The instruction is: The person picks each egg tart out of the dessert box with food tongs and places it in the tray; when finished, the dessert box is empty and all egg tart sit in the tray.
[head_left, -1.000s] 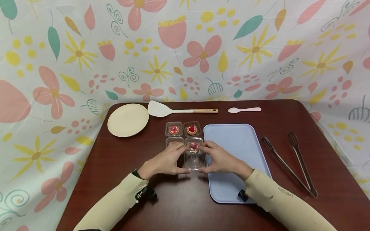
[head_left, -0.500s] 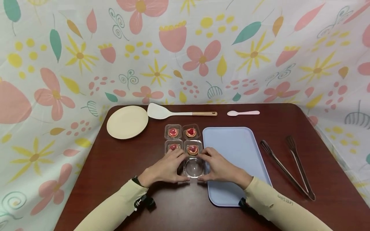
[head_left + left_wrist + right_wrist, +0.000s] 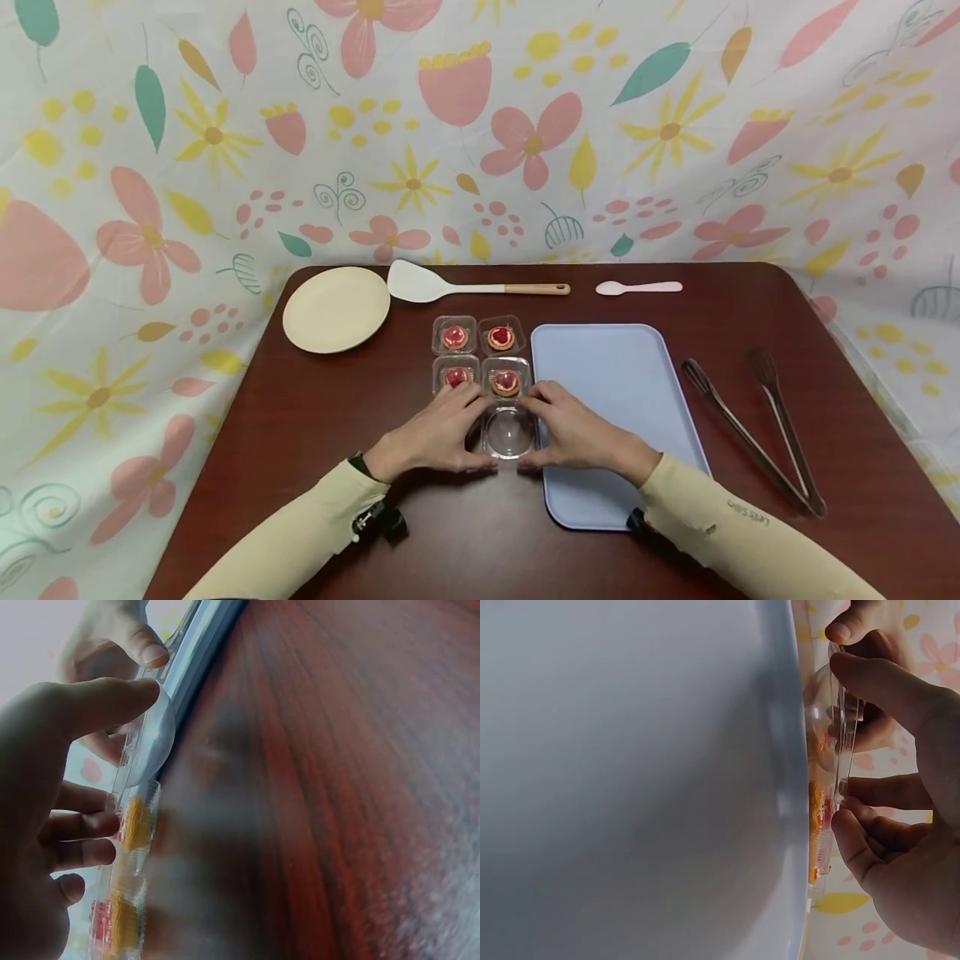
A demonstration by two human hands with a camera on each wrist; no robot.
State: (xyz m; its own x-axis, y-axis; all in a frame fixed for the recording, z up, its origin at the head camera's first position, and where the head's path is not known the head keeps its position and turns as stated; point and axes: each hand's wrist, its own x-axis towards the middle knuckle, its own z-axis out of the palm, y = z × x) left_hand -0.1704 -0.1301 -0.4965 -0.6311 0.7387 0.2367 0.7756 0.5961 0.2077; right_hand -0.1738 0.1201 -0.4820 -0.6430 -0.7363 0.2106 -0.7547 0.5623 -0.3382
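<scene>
Near the table's middle, a clear plastic domed lid is held between both hands at its left and right sides. Its dome bulges downward in the left wrist view. My left hand grips the left side, thumb along the near edge and fingers at the far edge. My right hand pinches the right side likewise, partly above the blue tray. Just beyond the lid stands a clear box with a red-topped tart. Whether lid and box are joined cannot be told. Left fingers partly cover another boxed tart.
Two more boxed tarts, a left one and a right one, stand behind. A cream plate, a white spatula and a pink spoon lie along the back. Metal tongs lie spread at right.
Both hands have moved slightly toward me with the clear lid, away from the boxed tart beyond it. More of the two nearer tarts now shows. The view has shifted a little.
</scene>
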